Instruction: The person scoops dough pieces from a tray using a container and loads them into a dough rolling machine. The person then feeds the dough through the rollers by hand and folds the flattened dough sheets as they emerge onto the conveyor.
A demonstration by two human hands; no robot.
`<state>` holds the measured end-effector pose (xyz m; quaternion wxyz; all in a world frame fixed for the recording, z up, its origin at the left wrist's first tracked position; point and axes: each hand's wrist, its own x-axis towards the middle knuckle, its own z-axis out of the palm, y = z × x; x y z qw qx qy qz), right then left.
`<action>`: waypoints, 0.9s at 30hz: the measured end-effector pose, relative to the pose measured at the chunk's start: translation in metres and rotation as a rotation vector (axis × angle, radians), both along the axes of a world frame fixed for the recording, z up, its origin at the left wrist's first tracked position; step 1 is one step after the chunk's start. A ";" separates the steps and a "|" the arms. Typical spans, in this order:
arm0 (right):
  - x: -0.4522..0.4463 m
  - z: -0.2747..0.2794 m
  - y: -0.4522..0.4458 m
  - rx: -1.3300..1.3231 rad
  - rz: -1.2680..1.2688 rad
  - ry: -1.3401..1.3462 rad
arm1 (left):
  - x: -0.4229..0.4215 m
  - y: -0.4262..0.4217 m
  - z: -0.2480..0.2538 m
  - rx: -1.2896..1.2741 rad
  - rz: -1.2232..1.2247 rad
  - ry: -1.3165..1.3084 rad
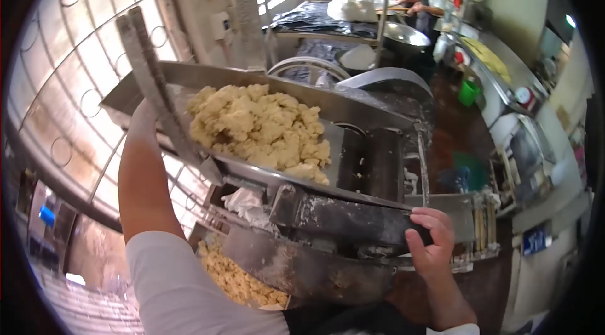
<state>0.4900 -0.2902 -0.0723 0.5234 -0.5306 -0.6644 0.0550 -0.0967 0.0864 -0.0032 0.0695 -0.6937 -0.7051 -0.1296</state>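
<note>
Scrolled window bars [72, 51] line the left side of a bakery-like workroom, with a metal rack [321, 36] behind and, farther off, another person [432, 7] in a dark cap beside a large steel bowl [406, 34]. Nearer, a flour-dusted machine [353, 218] carries a long metal trough [353, 107]; the pale yellow dough [258, 124] lies heaped in it, between an upright metal bar [154, 77] towards the left end and dark rollers [384, 162] towards the right. Judging by its state, work on this heap looks early: the dough is loaded in the trough, but it sits in rough, torn lumps, no flattened sheet shows, and only small crumbs lie on the rollers. More crumbly dough [236, 278] fills a bin below; whether it has been through the rollers cannot be told. The left hand [145, 114] is mostly hidden at the bar, beside the heap, so I cannot tell whether it grips anything. The right hand [435, 240] is at the right end of the machine's dark housing, thumb and fingers spread apart with nothing seen between them; how firmly the fingertips touch the metal is unclear. No brand or writing can be read: a blue packet [534, 240] at the right is too small and blurred.
</note>
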 end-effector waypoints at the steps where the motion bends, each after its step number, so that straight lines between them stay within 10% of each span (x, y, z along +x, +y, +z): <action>1: -0.002 -0.001 0.002 0.013 -0.049 -0.092 | -0.001 0.004 -0.007 -0.069 0.050 0.032; 15: -0.009 -0.009 0.012 0.097 -0.183 -0.053 | -0.019 0.003 -0.019 -0.250 0.022 0.063; 20: -0.003 -0.009 0.010 0.117 -0.196 -0.101 | 0.010 0.003 0.021 -0.133 -0.197 -1.139; 27: -0.003 -0.009 0.009 0.130 -0.197 -0.122 | 0.093 -0.076 0.044 -0.287 -0.590 -1.044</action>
